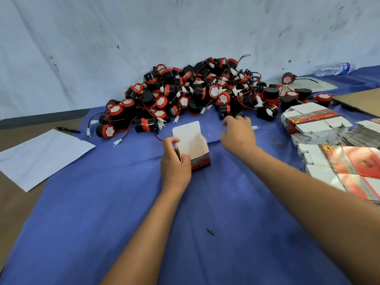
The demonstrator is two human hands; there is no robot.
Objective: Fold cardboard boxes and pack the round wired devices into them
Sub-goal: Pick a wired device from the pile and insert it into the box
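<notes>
The left hand (175,161) grips an upright, open-topped white-and-red cardboard box (193,149) by its left side. Farther right, the right hand (238,133), fingers loosely curled, reaches the near edge of the pile of round black-and-red wired devices (195,93); whether it holds one cannot be told.

Both my forearms come up from the bottom edge, bare, angled toward centre. Left hand (174,161) sits back-up, wrist straight, thumb and fingers curled and pinching the box (193,147) at its left wall; thumb on the near side, fingertips over the top edge. Right arm is stretched further out, crossing in from the lower right. Right hand (238,134) is palm-down, fingers bent downward at the front edge of the pile (195,93). Can't tell whether those fingers have anything in them; the fingertips are blurred.
</notes>
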